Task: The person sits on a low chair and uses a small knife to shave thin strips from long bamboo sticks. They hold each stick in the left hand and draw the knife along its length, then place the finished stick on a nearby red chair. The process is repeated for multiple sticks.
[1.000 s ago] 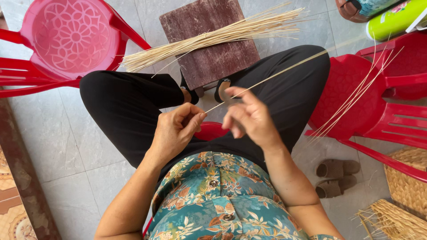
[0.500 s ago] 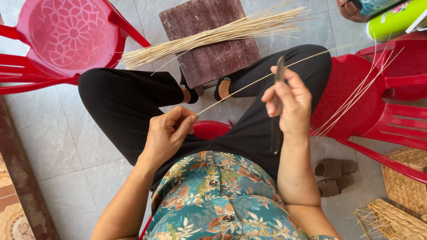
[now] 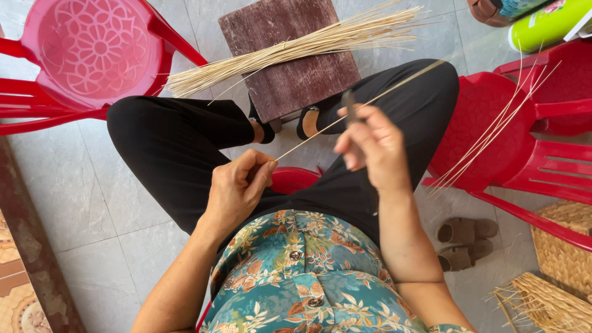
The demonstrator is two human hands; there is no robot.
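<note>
Tiled floor (image 3: 92,203) under slippers (image 3: 462,243)

One head-worn camera looks steeply down, close over the lap.

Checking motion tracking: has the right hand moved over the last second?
Yes. The right hand has swung out to the person's right, from just above the left hand toward the red chair, carrying a dark blade along the thin strip.

The person wears a short-sleeved blouse (image 3: 296,277) in teal with orange and cream flowers, small round buttons down its front, plain black trousers (image 3: 179,148), and dark open sandals (image 3: 306,121); both forearms are bare
</note>
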